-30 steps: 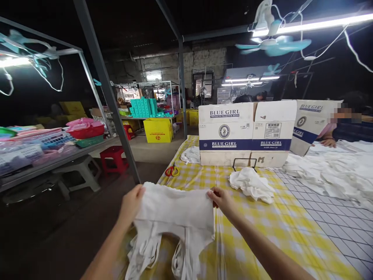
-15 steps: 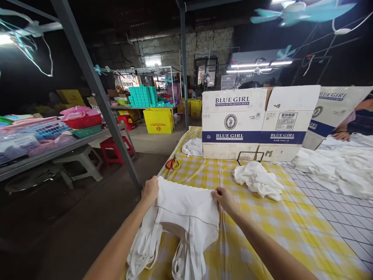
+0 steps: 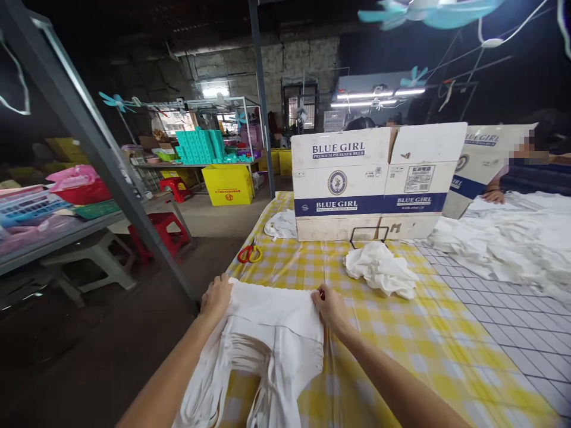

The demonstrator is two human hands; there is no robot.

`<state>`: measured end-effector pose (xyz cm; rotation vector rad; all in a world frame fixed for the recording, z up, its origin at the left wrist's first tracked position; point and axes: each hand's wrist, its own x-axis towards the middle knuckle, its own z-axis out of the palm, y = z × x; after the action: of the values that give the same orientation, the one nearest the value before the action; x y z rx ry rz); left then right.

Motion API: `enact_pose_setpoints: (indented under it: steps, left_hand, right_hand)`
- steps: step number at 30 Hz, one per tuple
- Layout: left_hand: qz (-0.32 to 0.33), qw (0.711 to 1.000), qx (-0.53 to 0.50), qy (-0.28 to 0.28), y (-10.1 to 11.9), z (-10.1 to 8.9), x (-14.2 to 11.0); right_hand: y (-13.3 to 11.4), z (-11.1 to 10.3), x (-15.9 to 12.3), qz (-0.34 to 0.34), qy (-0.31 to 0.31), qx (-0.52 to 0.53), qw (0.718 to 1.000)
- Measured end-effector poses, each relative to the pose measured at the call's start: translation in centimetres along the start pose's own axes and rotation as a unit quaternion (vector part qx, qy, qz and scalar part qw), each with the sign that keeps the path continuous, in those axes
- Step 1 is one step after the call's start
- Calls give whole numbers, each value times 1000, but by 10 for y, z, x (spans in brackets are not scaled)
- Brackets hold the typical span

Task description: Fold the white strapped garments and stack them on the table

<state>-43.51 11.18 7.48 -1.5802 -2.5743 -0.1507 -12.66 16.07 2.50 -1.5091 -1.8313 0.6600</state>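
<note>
A stack of white garments with straps (image 3: 274, 306) lies in front of me on the yellow checked cloth, many layered edges showing around its curved cut-out. My left hand (image 3: 216, 297) is closed on the upper left corner of the top garment. At the upper right corner, my right hand (image 3: 331, 308) pinches the fabric between thumb and fingers. The top edge stretches nearly straight between both hands. Thin straps hang in loose bundles toward me. Beyond my left hand lie scissors (image 3: 250, 252) with red and yellow handles. A crumpled white cloth piece (image 3: 380, 268) rests beyond my right hand.
A white and blue beer carton (image 3: 339, 178) stands across the table's far part, a black wire stand (image 3: 369, 235) before it. White fabric (image 3: 513, 238) is heaped at the right, near another person's hand (image 3: 493, 195). A metal post (image 3: 147, 226) rises at the left.
The view has turned slightly right, so the surroundings sit farther left. The top garment now lies over the others, and layered edges show in the cut-out. Both hands still grip its corners.
</note>
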Motion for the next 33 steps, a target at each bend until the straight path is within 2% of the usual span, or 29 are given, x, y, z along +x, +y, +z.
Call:
enact_pose_setpoints:
  steps: [3, 6, 9, 13, 15, 17, 22, 25, 29, 31, 33]
  left_hand:
    - [55, 997, 18, 59, 5, 3, -3]
    - [143, 984, -1, 102, 9, 14, -3]
    - [190, 975, -44, 105, 16, 19, -8]
    - [227, 958, -128, 123, 36, 2, -32]
    - [245, 946, -179, 114, 51, -10, -53]
    - [255, 936, -222, 93, 68, -18, -76]
    - [288, 909, -301, -10, 114, -20, -140]
    - [298, 881, -361, -68, 149, -21, -177]
    - [288, 840, -450, -97, 199, -30, -213]
    - [282, 815, -493, -112, 222, -38, -223]
    - [271, 788, -536, -136, 243, -48, -228]
  right_hand:
    - [1, -9, -3, -17, 25, -17, 999]
    - [12, -34, 3, -34, 75, -42, 996]
    - [36, -77, 17, -22, 146, -77, 986]
    - [74, -142, 41, 63, 268, -100, 956]
    - [88, -171, 51, 79, 282, -86, 952]
    - [95, -201, 58, 60, 274, -61, 958]
    - [81, -277, 66, -14, 329, 30, 944]
    - [66, -316, 64, -49, 334, 83, 938]
    - [43, -351, 50, -88, 336, 137, 928]
    - [27, -364, 36, -120, 343, 182, 914]
    - [7, -374, 18, -158, 322, 242, 901]
